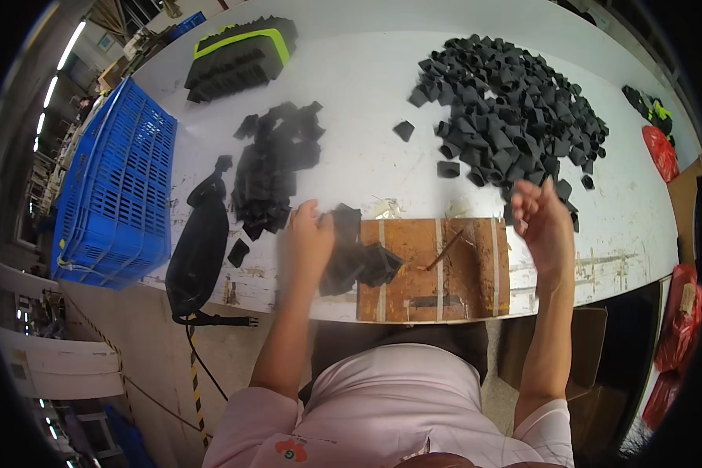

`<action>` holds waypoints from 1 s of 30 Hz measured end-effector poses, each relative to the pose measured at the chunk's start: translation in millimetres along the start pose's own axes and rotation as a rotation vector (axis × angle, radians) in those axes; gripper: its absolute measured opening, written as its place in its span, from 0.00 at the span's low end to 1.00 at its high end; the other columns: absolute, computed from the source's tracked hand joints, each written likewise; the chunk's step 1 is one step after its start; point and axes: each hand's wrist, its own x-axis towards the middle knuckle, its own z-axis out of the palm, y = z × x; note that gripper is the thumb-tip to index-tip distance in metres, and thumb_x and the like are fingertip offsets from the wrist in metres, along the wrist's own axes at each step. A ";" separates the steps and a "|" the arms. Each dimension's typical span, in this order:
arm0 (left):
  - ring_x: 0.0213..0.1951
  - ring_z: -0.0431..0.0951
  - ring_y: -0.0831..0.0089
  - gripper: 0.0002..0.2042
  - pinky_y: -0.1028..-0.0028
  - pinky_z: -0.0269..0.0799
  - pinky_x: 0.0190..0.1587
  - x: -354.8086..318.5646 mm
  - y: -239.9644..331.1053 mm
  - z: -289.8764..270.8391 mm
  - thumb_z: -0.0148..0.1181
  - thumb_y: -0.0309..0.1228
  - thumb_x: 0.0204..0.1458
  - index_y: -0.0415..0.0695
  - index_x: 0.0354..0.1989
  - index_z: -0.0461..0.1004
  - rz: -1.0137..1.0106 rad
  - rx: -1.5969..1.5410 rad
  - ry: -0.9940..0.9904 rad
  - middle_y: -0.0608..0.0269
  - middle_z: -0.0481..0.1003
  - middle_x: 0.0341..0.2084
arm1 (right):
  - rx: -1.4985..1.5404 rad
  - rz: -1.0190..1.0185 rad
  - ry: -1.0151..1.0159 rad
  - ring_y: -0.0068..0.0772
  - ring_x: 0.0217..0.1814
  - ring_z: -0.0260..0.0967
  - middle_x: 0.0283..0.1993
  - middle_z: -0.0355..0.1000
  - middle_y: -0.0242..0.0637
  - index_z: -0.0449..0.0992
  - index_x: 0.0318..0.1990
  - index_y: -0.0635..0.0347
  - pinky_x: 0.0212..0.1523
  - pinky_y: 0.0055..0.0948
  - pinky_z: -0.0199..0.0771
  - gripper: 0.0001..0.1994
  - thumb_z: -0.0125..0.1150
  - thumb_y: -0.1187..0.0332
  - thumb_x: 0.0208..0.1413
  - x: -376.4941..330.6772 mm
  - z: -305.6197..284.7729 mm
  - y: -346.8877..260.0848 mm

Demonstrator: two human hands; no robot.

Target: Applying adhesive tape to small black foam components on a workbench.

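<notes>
1. the left hand [308,246] rests on a small stack of black folded pieces [360,261] at the left end of a brown wooden board [444,273]; the fingers curl over the top of the stack, touching it, though blur hides whether they pinch one piece
2. the right hand [542,222] is raised above the board's right end, fingers loosely bent and a little apart; it is blurred and i cannot tell whether it holds anything
3. a thin dark stick [444,249] lies slanted on the board, between the two hands
4. a large heap of black pieces [515,109] spreads over the white table [366,93] beyond the right hand, its near edge just beside the fingers
5. a smaller flat pile of black pieces [277,164] lies beyond the left hand
6. a black pouch [199,249] with a cord lies at the table's near edge, left of the left hand
7. a blue plastic crate [117,187] stands at the far left
8. a black bundle with a yellow-green band [242,54] sits at the far side of the table
</notes>
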 end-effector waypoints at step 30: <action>0.26 0.67 0.81 0.05 0.83 0.62 0.28 -106.9 81.9 5.9 0.54 0.27 0.47 0.38 0.29 0.68 -0.171 -0.782 -0.441 0.65 0.69 0.24 | -1.204 -0.793 -0.089 0.38 0.21 0.63 0.21 0.64 0.38 0.73 0.31 0.62 0.20 0.31 0.62 0.12 0.64 0.77 0.34 -80.2 61.2 88.5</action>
